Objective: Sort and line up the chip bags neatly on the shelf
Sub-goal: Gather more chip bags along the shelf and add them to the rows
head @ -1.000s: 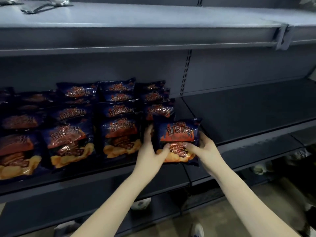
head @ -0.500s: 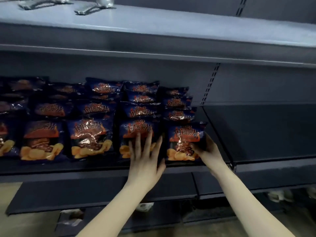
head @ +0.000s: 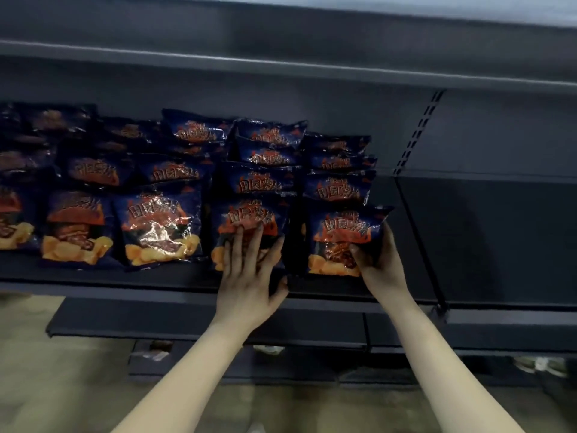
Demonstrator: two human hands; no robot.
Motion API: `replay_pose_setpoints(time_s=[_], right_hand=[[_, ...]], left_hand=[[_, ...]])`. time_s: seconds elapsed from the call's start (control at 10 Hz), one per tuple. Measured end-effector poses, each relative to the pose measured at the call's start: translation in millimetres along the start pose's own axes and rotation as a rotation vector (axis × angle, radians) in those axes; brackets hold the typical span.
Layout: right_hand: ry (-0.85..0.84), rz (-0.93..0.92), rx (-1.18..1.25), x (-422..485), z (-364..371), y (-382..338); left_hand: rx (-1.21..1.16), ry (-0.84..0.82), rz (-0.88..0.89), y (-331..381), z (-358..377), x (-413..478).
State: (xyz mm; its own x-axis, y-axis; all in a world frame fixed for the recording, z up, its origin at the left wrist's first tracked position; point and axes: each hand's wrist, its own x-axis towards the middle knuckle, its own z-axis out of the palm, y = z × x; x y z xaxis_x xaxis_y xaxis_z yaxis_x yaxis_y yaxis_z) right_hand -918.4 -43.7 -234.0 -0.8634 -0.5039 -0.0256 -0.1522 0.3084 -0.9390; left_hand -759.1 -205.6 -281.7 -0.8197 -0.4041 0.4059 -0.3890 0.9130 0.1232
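Note:
Dark blue chip bags with red and orange print stand in several rows on a dark shelf (head: 140, 281). My right hand (head: 379, 265) grips the right side of the front bag of the rightmost row (head: 338, 242), thumb on its face, fingers behind its edge. My left hand (head: 249, 276) lies flat with fingers spread on the face of the front bag of the neighbouring row (head: 246, 223), holding nothing. Further left stand more front bags (head: 159, 232), upright and side by side.
A slotted upright post (head: 418, 132) splits the shelf; the section to its right (head: 499, 239) is bare. Another shelf (head: 281, 45) overhangs above. Lower shelves (head: 203, 320) jut out below, over a beige floor.
The rightmost front bag now stands on the shelf in its row. My left hand moved off it and presses flat on the neighbouring bag. The view has shifted and closed in.

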Motion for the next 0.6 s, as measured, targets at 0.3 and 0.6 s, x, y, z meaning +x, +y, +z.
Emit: replay_pose_setpoints(time_s=[0.3, 0.6], right_hand=[[0.048, -0.11, -0.2, 3.3, 7.9, 13.1], [0.349, -0.147, -0.005, -19.0, 8.0, 13.4]], left_hand=[[0.033, 0.057, 0.005, -1.1, 4.3, 3.1], [0.06, 0.052, 0.029, -0.6, -8.0, 0.7]])
